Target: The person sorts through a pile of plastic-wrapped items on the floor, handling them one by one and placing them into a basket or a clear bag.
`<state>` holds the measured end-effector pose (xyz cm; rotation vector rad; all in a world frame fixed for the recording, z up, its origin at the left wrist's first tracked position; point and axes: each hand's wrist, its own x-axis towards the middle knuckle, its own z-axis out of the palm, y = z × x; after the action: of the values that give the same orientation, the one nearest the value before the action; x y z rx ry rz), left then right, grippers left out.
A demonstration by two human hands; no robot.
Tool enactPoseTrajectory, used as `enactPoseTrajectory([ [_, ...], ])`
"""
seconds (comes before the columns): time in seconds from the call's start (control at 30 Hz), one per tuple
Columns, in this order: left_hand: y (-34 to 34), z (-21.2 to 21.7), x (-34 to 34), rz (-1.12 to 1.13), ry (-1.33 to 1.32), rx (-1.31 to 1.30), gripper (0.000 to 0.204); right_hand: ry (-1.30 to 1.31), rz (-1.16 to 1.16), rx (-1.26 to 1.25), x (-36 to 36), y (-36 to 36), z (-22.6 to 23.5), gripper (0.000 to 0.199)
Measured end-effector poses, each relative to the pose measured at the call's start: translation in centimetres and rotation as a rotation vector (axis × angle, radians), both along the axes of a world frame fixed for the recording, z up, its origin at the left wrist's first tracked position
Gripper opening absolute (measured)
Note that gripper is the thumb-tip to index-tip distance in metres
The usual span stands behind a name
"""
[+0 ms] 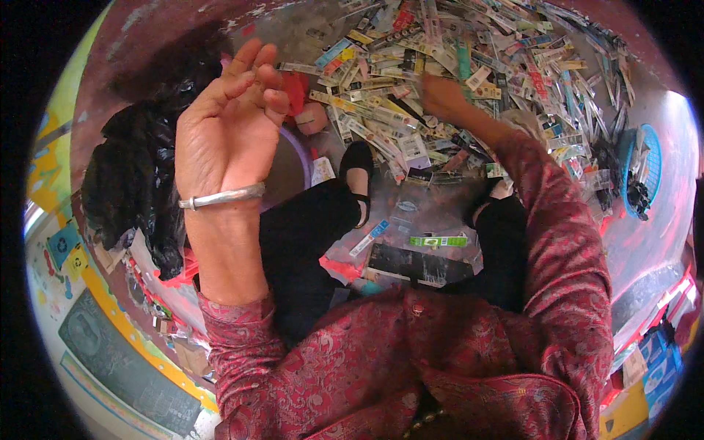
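My left hand (pixel 233 128), with a silver bangle on its wrist, is raised at the left with the palm in view. Its fingers are loosely bent and partly apart, and nothing shows in them. Farther right, my right hand (pixel 444 100) reaches over a big heap of narrow printed packaging strips (pixel 389 114). The back of that hand faces up, so its fingertips and anything in them cannot be made out. Between my feet lie a green strip (pixel 438 241), a blue-and-white strip (pixel 369 238) and a dark flat piece (pixel 418 265).
Black plastic bags (pixel 139 176) are piled at the left, beside a purple-rimmed basin (pixel 302 158) partly behind my left wrist. Past the rim are a red piece (pixel 295 94) and a pinkish block (pixel 312 119). A blue plastic basket (pixel 645 172) stands at the right.
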<state>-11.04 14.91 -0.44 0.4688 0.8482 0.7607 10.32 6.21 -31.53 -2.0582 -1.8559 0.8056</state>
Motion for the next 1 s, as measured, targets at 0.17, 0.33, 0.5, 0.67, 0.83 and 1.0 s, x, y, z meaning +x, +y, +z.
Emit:
enactPoseTrajectory([
  [0.17, 0.2, -0.2, 0.6, -0.029, -0.01, -0.011, 0.039, 0.13, -0.126, -0.105, -8.3, 2.0, -0.1, 0.044],
  [0.33, 0.2, -0.1, -0.1, -0.003, 0.019, -0.009, 0.038, -0.054, -0.236, -0.133, -13.7, -1.8, -3.0, 0.059],
  [0.5, 0.2, -0.1, 0.0, -0.024, 0.024, -0.006, 0.036, -0.199, -0.081, -0.195, -14.0, -3.1, -6.0, 0.056],
  [0.67, -0.1, -0.2, -0.1, -0.018, 0.028, 0.026, 0.035, 0.176, -0.113, -0.476, -7.9, -1.2, -6.3, 0.037],
  [0.83, 0.1, 0.1, 0.3, -0.062, -0.003, 0.03, 0.037, 0.512, 0.104, -0.315, 1.4, -1.9, -8.4, 0.024],
  [1.0, -0.4, 0.1, -0.6, -0.067, -0.009, 0.02, 0.039, 0.82, -0.282, -0.685, 2.7, 0.1, 0.3, 0.028],
])
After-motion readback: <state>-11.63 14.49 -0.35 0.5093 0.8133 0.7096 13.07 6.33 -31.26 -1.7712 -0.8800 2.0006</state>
